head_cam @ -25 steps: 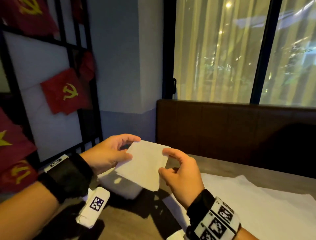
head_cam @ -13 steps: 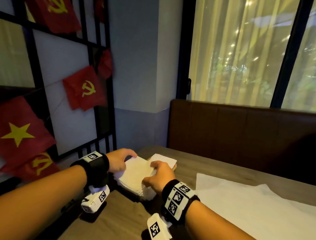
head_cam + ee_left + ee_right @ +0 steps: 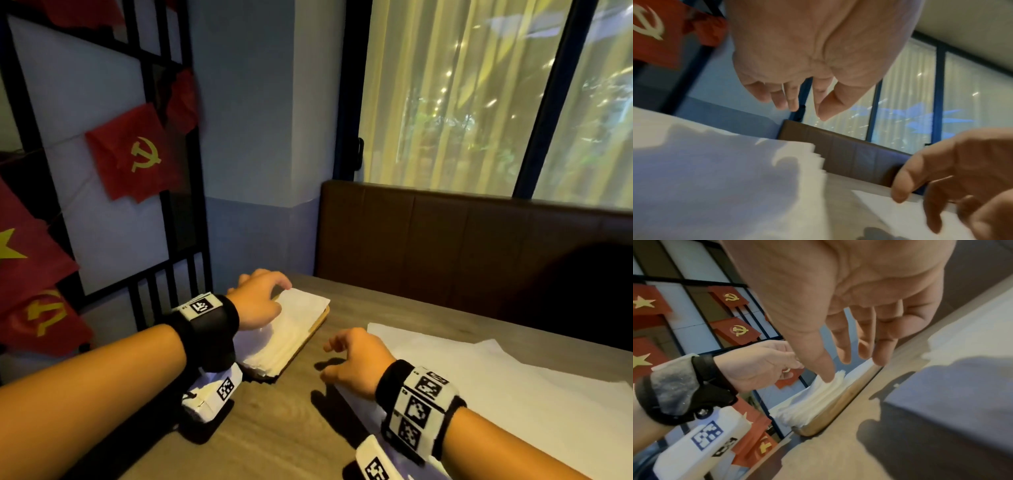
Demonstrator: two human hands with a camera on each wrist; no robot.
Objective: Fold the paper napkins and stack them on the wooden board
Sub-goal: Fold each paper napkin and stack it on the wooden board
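A stack of folded white napkins [image 3: 291,332] lies on the wooden board [image 3: 319,321] at the table's far left. My left hand [image 3: 263,296] hovers over the stack's far left part with relaxed fingers and holds nothing; in the left wrist view its fingers [image 3: 791,99] hang above the stack [image 3: 715,178]. To the right of the board, low over the bare tabletop, my right hand [image 3: 347,356] is empty, its fingers [image 3: 846,352] straight and spread. Unfolded napkins [image 3: 496,394] lie flat beside it on the right.
The wooden table [image 3: 274,428] ends at a black lattice screen with red flags [image 3: 133,154] on the left. A brown padded bench back [image 3: 462,250] runs behind the table under a window. The wrist cameras [image 3: 212,394] hang under both wrists.
A second ago both hands held a folded napkin in the air. They laid it on the stack and let go. The right hand has drawn back to the right.
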